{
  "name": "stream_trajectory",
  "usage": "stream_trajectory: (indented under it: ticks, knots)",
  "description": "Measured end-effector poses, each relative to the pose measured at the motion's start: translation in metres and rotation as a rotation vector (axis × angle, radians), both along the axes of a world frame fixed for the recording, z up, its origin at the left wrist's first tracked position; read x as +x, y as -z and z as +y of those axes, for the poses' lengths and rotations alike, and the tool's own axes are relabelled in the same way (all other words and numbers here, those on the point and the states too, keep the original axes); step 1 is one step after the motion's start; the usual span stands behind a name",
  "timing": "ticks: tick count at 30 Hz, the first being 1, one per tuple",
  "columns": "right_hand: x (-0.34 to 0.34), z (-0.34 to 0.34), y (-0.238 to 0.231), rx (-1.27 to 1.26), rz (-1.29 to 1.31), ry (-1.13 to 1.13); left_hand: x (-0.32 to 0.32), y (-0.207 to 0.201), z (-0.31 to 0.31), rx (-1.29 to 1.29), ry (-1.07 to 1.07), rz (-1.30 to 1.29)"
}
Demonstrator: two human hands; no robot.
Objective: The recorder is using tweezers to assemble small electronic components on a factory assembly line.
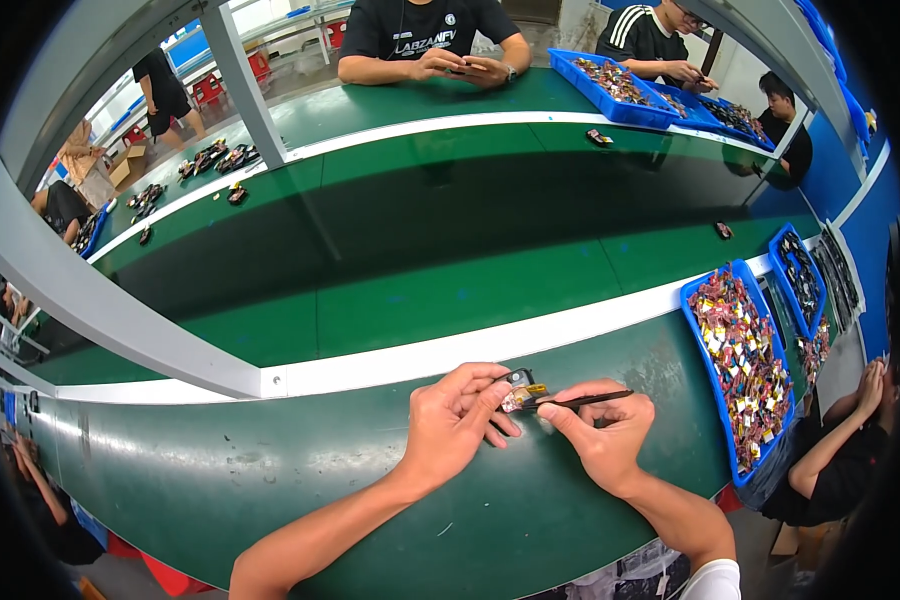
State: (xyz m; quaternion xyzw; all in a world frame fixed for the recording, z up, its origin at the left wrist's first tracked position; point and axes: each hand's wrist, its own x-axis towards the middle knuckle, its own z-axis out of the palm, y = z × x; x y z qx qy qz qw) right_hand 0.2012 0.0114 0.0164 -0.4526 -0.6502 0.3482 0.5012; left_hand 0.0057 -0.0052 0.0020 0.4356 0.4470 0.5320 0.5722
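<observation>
Over the near green worktop (350,450), my left hand (450,420) grips a small black plastic housing (517,378) between thumb and fingers. A yellow-and-silver part with fine reddish wires (521,398) shows at the housing's open side. My right hand (608,435) is closed around slim black tweezers (604,398), held nearly level. Their tip points left and reaches the housing's right side; whether it pinches anything is too small to tell.
To the right, a blue tray (688,310) holds many small wired parts; a second blue tray (778,262) holds black pieces. Beyond a white rail (420,352) runs a green conveyor belt (370,310) carrying a few small units. A grey frame post (140,300) stands left. Several people work around.
</observation>
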Motion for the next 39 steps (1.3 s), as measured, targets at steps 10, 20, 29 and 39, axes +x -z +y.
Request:
stream_trajectory:
  ticks: [10,20,29,39]
  knots:
    - [0.004,0.003,-0.001,-0.139,0.037,-0.051,0.0,0.0,0.0,0.003,-0.028,0.007]
    - [0.007,0.013,0.004,0.07,0.04,-0.194,-0.005,0.001,0.001,-0.043,0.054,0.0]
    - [0.008,0.013,0.005,0.102,-0.012,-0.227,-0.005,-0.001,0.002,-0.048,0.071,0.009]
    - [0.009,0.01,-0.002,0.119,-0.084,-0.2,-0.003,-0.003,0.0,-0.06,0.053,0.017]
